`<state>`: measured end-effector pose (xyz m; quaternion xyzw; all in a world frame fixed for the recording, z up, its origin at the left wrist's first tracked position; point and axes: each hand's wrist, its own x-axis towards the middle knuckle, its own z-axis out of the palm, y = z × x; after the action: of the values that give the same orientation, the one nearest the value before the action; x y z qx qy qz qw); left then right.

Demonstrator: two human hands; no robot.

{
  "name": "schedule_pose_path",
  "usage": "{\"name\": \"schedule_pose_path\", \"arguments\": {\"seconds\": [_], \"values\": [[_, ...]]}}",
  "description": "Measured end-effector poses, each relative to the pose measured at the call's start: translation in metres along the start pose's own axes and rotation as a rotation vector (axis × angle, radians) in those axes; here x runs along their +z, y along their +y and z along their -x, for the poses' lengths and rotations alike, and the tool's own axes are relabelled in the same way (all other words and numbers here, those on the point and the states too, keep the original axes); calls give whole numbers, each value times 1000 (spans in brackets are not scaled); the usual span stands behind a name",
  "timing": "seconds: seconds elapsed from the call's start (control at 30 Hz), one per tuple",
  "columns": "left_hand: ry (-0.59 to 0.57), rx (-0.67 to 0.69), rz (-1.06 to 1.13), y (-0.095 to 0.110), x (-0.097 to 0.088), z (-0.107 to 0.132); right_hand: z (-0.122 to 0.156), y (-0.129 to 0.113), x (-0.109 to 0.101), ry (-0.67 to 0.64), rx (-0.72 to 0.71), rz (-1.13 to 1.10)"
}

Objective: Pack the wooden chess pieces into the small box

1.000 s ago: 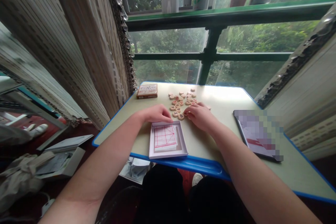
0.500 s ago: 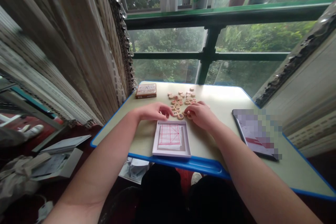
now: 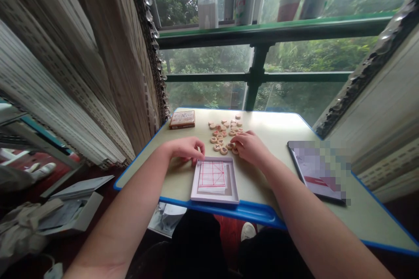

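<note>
My left hand [image 3: 187, 148] is by the back left corner of a shallow white box [image 3: 233, 182], its bent fingers apart, the tips close to the rim. I cannot tell whether they touch it. Inside the box lies a folded sheet with a red-lined grid [image 3: 212, 174]. My right hand [image 3: 250, 146] is over the near right part of a group of round wooden Chinese chess pieces [image 3: 224, 151]. Its fingers are slightly bent and reach a piece [image 3: 229, 146]; another is partly hidden under the hand. Several pieces show red or black characters.
A small brown printed box [image 3: 182, 120] lies at the back left of the blue-edged table [image 3: 271, 117]. At the right is a tablet [image 3: 310, 174], partly blurred. Beyond stands a window with cans [image 3: 246, 2] on its ledge. Curtains [image 3: 108, 52] hang at both sides.
My left hand has moved left, away from the chess pieces to the white box's corner. The right hand stays at the pieces. The view has tilted up slightly.
</note>
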<state>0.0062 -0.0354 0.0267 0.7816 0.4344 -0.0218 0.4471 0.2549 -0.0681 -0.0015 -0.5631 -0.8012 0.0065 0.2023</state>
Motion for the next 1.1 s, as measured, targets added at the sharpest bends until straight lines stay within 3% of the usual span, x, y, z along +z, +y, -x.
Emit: {"name": "schedule_pose_path", "arguments": {"seconds": [0.23,0.47,0.7,0.8,0.9,1.1], "values": [[85,86,38,-1,8,-8,3,-10,-2,-31,-25,16],[21,113,118,1,12,-13,0,-11,-1,-43,26,7],[47,136,21,6,12,-10,-6,-9,-2,-44,219,-162],[59,121,44,7,14,-12,-7,-7,-2,-59,219,-195],[180,92,72,6,17,-17,-8,-6,-2,-75,163,-184],[586,137,-9,4,18,-30,-6,-7,-2,-101,149,-96]]}}
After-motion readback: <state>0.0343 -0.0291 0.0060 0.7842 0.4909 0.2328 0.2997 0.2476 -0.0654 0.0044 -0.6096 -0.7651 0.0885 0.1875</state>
